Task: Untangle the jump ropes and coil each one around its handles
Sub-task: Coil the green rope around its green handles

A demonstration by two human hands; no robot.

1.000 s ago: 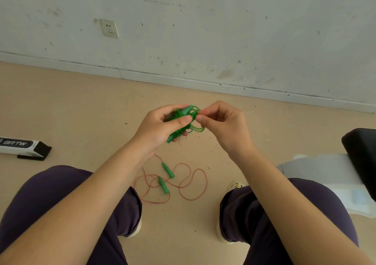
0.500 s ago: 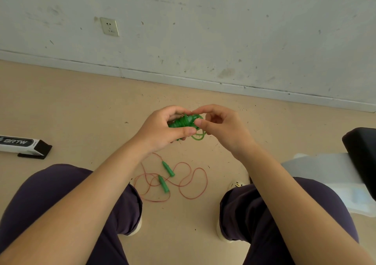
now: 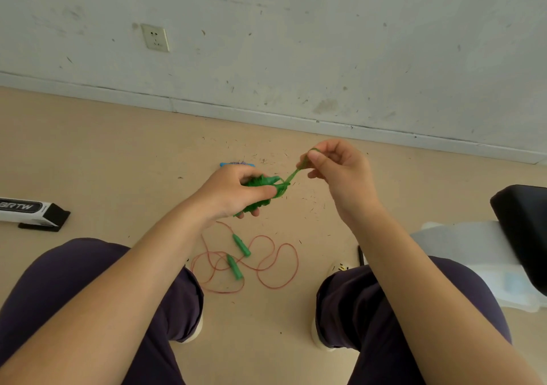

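- The left hand [image 3: 233, 191] clenches the green rope bundle [image 3: 260, 191] with its handles, thumb pressed over the coils, held above the floor [image 3: 88, 154] between the knees
- The right hand [image 3: 337, 168] pinches the green rope end [image 3: 299, 167] between thumb and forefinger and draws it up and to the right, taut from the bundle
- Risk: if the pinch slips or the pull eases, the last turns would likely spring loose and the coil would open
- Risk: a hard tug could drag coils off the handles, since only the thumb pins them
- Risk: if the end is not tucked under a turn, the bundle may unwind once set down
- The red rope [image 3: 275, 266] lies loose on the floor below the hands, its two green handles [image 3: 238, 256] near each other, not yet coiled
- A blue object [image 3: 236, 164] shows just beyond the left hand; what it is cannot be told
- Compared with half a second ago, the hands, then touching over the bundle, are apart, and the right hand has moved up and right with the rope end
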